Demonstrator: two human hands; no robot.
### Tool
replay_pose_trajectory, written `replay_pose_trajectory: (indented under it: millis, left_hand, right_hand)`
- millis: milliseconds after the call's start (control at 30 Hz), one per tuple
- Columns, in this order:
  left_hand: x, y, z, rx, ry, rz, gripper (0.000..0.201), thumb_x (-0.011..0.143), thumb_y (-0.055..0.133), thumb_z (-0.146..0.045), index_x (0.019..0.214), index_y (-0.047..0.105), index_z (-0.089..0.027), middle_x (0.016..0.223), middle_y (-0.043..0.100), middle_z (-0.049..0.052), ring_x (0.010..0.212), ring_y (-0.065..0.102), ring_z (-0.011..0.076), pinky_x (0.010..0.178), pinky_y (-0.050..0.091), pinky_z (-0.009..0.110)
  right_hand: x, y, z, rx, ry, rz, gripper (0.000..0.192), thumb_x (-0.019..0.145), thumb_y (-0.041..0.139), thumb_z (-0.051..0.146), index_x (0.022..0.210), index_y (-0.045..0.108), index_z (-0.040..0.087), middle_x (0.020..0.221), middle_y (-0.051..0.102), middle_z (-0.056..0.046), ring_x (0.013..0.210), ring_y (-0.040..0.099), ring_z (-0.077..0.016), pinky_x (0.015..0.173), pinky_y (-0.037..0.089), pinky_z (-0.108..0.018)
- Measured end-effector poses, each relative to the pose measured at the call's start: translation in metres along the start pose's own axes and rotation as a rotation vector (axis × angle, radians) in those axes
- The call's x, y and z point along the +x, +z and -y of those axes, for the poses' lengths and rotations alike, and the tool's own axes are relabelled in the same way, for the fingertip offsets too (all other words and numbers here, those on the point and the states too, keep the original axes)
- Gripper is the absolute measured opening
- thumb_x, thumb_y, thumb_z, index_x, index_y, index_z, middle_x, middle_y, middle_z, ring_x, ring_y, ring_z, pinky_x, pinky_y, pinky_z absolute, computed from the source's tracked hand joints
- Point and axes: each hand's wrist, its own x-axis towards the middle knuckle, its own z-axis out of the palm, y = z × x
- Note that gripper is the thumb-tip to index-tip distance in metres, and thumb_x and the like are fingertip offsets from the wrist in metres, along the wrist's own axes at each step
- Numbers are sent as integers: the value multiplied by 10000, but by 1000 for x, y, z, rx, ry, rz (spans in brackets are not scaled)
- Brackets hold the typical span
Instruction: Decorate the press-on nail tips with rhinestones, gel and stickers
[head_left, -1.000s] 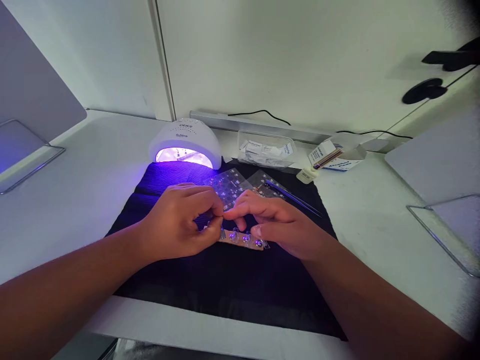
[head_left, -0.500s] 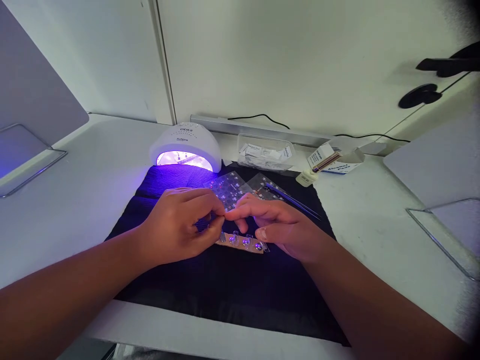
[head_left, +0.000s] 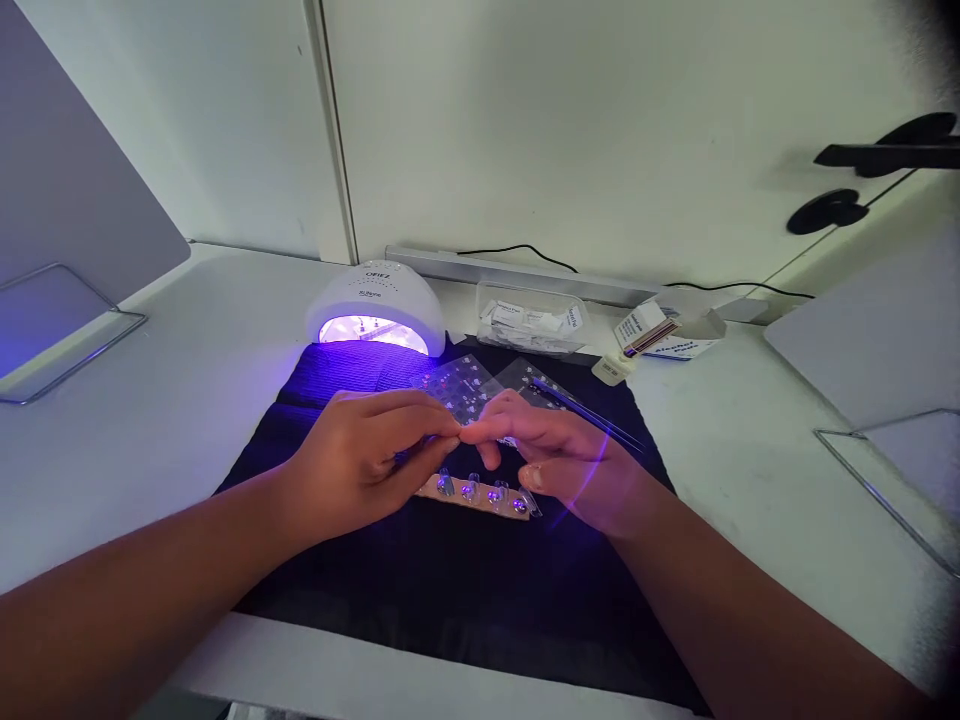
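Over the black cloth (head_left: 450, 600), the left hand (head_left: 375, 455) was pinched, on what I could not tell, at the loosely spread right hand (head_left: 574, 460). Near them lay the strip (head_left: 430, 488); a dipping finger might knock its clear pieces (head_left: 474, 485) loose.

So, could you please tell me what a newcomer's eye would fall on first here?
Probably the white lamp, glowing violet at the back left of the black mat. Next, the left hand and right hand, whose fingertips appear to meet above the mat. Nearer the viewer lies a strip with shiny pieces.
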Motion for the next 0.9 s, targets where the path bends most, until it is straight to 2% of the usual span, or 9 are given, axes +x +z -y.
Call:
replay_pose_trajectory:
  millis: [233, 500, 667, 900]
  left_hand:
    - [1, -1, 0, -21, -8, 12, 71, 916, 620, -139, 934, 680, -172, 862, 767, 23, 723, 718, 115, 652, 576, 208]
    - [3, 1, -3, 13, -82, 6, 72, 867, 645, -109, 847, 678, -170, 792, 755, 1, 644, 685, 94, 578, 521, 182]
    - [3, 1, -3, 33, -79, 16, 77, 848, 643, -93, 839, 669, -164, 741, 723, -16, 602, 642, 73, 565, 496, 175]
    - [2, 3, -3, 115, -5, -3, 52, 852, 650, -100, 842, 668, -148, 769, 730, -1, 627, 666, 83, 582, 520, 184]
  right_hand:
    - [0, 0, 4, -136, -59, -5, 422, 838, 594, 183, 1230, 698, 297, 910, 616, -35, 941, 504, -218, 861, 391, -392]
    - [3, 4, 14, -354, -139, 22, 560, 828, 577, 98, 1317, 625, 366, 906, 606, -17, 945, 467, -218, 891, 373, -412]
    - [3, 3, 16, -364, -134, 51, 502, 856, 576, 129, 1312, 635, 328, 921, 609, -21, 957, 471, -212, 899, 374, -405]
    - [2, 5, 15, -275, -65, -8, 411, 843, 568, 133, 1219, 686, 250, 901, 603, -25, 931, 497, -194, 837, 399, -374]
